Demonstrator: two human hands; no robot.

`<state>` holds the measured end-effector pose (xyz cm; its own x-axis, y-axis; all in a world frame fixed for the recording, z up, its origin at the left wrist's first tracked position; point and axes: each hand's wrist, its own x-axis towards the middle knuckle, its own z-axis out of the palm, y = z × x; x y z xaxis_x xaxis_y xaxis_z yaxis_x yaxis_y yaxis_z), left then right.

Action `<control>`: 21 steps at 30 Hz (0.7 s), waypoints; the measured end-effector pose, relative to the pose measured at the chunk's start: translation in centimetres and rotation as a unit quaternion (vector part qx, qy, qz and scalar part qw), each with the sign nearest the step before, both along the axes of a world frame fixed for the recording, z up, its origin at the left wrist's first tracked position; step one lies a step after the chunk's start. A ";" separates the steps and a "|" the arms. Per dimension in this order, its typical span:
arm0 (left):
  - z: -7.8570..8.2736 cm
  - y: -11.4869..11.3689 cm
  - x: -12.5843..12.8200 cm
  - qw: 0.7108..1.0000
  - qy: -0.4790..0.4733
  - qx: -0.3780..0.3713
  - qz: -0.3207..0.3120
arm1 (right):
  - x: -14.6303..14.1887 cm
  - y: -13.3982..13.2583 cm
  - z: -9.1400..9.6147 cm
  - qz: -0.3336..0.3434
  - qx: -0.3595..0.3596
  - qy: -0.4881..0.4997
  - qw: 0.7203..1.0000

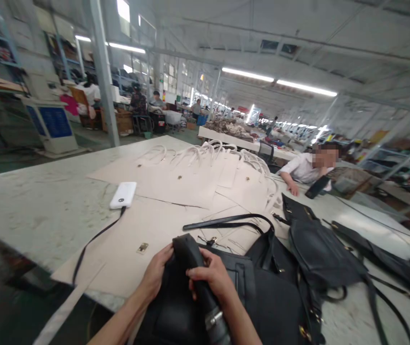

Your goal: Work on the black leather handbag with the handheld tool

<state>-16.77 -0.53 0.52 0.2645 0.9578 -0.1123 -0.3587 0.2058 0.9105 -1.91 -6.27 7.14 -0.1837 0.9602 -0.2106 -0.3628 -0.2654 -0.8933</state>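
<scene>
Far to the left of both hands, across the aisle, stands a white machine with blue panels, and beside it a grey steel column rises to the roof. Ahead and to the left of the left hand a white power bank lies on the pale worktable; its black cable trails back toward the table's near edge, passing left of that hand. Just ahead of the left hand is a small brass clasp set in a cream panel, and further ahead a spread of cream bags with white handles lies flat. The left hand is curled against the left side of a black bag, fingers touching the rolled black handle. The right hand is closed around that handle, gripping it just above a silver ring. To the right of the right hand a long black strap arcs over the table, and more black bags are heaped near it. Far ahead to the right a person in a white shirt leans on the table, well apart from both hands.
</scene>
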 end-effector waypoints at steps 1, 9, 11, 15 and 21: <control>-0.1 0.1 -0.1 1.000 0.009 0.004 -0.013 | -0.1 0.5 0.1 -0.002 0.003 0.001 1.000; -0.2 0.4 0.0 0.999 0.021 -0.024 0.001 | -0.5 0.8 1.0 -0.012 0.018 0.020 1.000; -0.3 0.4 0.1 1.000 0.013 -0.024 0.010 | -0.5 0.2 1.1 -0.015 0.016 0.021 1.000; -1.1 0.5 -0.1 0.999 0.013 -0.033 -0.019 | -0.8 -0.3 1.5 -0.050 0.021 0.008 0.999; -0.6 2.0 -0.5 0.938 0.284 0.164 0.111 | 1.2 -2.2 1.9 -0.139 0.041 -0.002 0.989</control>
<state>-17.24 1.43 -0.04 0.0414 0.9900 0.1350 0.2023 -0.1407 0.9692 -0.69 -8.44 9.02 0.0914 0.9874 -0.1293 -0.4075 -0.0814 -0.9096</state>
